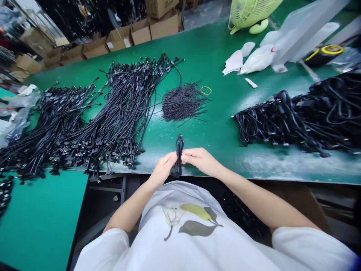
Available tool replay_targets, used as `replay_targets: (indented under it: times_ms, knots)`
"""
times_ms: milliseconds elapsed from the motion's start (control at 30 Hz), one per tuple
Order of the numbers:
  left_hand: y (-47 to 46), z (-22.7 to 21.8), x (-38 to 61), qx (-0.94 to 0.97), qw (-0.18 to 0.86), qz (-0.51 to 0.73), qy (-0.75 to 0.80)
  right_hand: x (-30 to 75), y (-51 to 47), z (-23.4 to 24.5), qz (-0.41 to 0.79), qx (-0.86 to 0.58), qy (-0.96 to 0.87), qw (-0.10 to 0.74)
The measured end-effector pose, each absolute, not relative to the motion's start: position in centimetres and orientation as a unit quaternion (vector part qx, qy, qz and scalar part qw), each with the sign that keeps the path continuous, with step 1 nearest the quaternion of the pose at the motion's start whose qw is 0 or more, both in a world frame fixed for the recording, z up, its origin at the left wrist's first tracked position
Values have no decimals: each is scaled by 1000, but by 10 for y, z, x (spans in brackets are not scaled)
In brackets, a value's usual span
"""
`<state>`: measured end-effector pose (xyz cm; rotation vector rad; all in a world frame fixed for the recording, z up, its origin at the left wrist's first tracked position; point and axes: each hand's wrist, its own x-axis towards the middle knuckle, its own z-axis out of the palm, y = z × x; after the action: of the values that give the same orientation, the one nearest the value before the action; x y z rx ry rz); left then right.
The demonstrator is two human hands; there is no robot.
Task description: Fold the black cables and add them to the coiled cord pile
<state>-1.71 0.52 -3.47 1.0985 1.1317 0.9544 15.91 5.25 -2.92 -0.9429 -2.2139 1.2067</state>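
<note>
A folded black cable (179,145) is held upright in front of my body at the near edge of the table, gathered narrow at its middle. My left hand (164,167) pinches it from the left, thumb and fingers closed. From the right, my right hand (200,160) has its fingertips closed against the same narrow middle; any tie there is too small to make out. Just beyond lies a pile of short black twist ties (182,103). Long loose black cables (113,109) with plugs at their ends are heaped to the left.
Bundled cables (282,120) are piled at the right on the green table (217,131). A yellow rubber band (206,90) lies by the ties. Farther back are a green fan (251,15), white plastic bags (259,58) and a black-yellow tape roll (323,56). Cardboard boxes (118,39) line the far edge.
</note>
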Motion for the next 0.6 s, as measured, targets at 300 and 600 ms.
replay_targets:
  times_ms: [300,600]
  knots:
    - [21,-32,7,465,660,358,469,177,45,-33,104,-452,-849,253]
    - [31,-17,8,597,609,188,486,196,61,-44,-79,-257,-944,192]
